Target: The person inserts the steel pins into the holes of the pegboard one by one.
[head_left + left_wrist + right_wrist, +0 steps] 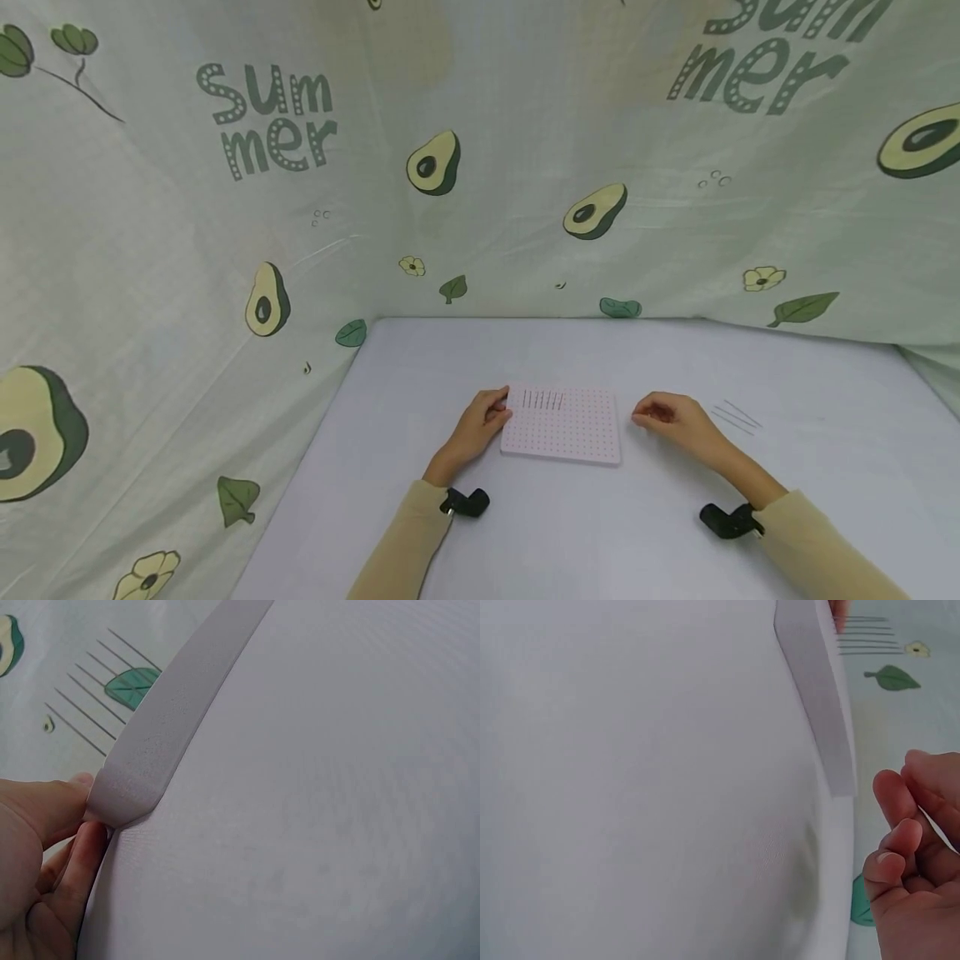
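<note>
A pale pink board (570,437) with rows of small holes lies on the table. Several thin dark sticks (542,400) stand in a row of holes along its far left part; in the left wrist view the sticks (135,651) rise above the board's edge (165,712). My left hand (474,427) pinches the board's left corner between thumb and fingers. To the right of the board, my right hand (684,427) hovers with fingers loosely curled. In the right wrist view no stick shows in the right hand (922,855); thumb and index fingertip lie close together.
A few loose thin sticks (737,416) lie on the white table (570,533) just right of my right hand. A cloth curtain (510,108) with avocado prints hangs behind the table and on its left. Black wrist cameras (727,522) sit on both wrists.
</note>
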Demonstrator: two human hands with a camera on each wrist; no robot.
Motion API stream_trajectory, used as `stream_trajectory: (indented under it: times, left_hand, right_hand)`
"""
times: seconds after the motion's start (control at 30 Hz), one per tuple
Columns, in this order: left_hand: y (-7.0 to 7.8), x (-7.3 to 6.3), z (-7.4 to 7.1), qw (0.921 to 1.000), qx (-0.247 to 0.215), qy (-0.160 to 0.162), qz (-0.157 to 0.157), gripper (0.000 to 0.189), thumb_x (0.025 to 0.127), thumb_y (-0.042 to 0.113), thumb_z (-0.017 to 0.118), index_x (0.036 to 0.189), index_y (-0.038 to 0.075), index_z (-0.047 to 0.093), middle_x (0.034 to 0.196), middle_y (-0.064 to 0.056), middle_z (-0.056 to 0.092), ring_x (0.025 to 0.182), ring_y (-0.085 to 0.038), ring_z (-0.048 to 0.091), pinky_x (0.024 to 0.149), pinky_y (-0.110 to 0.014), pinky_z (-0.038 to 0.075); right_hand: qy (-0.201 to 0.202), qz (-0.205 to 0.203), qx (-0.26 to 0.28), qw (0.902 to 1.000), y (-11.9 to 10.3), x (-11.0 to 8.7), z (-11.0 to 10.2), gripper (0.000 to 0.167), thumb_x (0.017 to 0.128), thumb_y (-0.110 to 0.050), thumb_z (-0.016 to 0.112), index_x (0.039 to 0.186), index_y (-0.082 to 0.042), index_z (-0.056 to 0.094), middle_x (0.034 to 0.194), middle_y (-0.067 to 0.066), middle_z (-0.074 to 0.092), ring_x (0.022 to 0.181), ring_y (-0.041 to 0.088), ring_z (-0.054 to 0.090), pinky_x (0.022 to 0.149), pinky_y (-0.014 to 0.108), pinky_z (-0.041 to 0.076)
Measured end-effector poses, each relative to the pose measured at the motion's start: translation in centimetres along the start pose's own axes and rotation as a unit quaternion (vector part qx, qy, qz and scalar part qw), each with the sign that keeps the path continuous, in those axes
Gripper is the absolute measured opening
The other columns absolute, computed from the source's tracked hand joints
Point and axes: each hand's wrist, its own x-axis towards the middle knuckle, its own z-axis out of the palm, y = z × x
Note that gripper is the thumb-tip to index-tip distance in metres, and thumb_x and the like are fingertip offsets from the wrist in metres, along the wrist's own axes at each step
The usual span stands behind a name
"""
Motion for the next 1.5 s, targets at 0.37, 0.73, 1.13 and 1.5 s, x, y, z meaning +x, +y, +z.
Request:
stream_trajectory:
  times: [0.37, 0.73, 1.13, 1.5]
  left_hand:
    - [0.4, 0.1, -0.1, 1.0, 0.0, -0.002, 0.003, 0.048, 0.102, 0.014, 0.058, 0.144, -0.005, 0.047, 0.115, -0.014, 0.054, 0.104, -0.022, 0.054, 0.093, -0.031, 0.048]
    - [0.2, 0.1, 0.0, 0.9999, 0.002, -0.007, -0.008, 0.048, 0.102, 0.015, 0.059, 0.145, -0.003, 0.047, 0.116, -0.012, 0.054, 0.105, -0.02, 0.054, 0.094, -0.03, 0.048]
    - [0.3, 0.1, 0.0, 0.9999, 0.01, -0.007, -0.009, 0.049, 0.102, 0.015, 0.059, 0.146, -0.003, 0.047, 0.117, -0.012, 0.054, 0.104, -0.02, 0.053, 0.094, -0.029, 0.048]
    - [0.2, 0.0, 0.0, 0.9998, 0.002, -0.007, -0.018, 0.049, 0.102, 0.016, 0.058, 0.146, -0.002, 0.046, 0.117, -0.011, 0.053, 0.105, -0.019, 0.053, 0.094, -0.03, 0.048]
  right_hand:
    - [0.049, 0.0, -0.053, 0.9974, 1.9, -1.8, -3.0, 0.003, 0.09, -0.009, 0.075, 0.092, -0.007, 0.073, 0.076, -0.004, 0.059, 0.066, 0.006, 0.047, 0.054, 0.022, 0.041]
    - [0.093, 0.05, -0.107, 0.9887, 4.0, -3.8, -5.7, 0.008, 0.09, -0.01, 0.075, 0.094, -0.004, 0.073, 0.078, 0.0, 0.064, 0.065, 0.004, 0.047, 0.055, 0.021, 0.039]
    - [0.138, 0.07, -0.141, 0.9777, 5.8, -4.8, -7.1, 0.012, 0.085, -0.012, 0.08, 0.091, -0.003, 0.075, 0.08, 0.003, 0.067, 0.068, -0.002, 0.049, 0.058, 0.018, 0.038]
    - [0.147, 0.089, -0.155, 0.9728, 6.2, -5.5, -7.3, 0.015, 0.086, -0.012, 0.079, 0.091, 0.001, 0.075, 0.079, 0.005, 0.066, 0.065, 0.0, 0.045, 0.056, 0.022, 0.036]
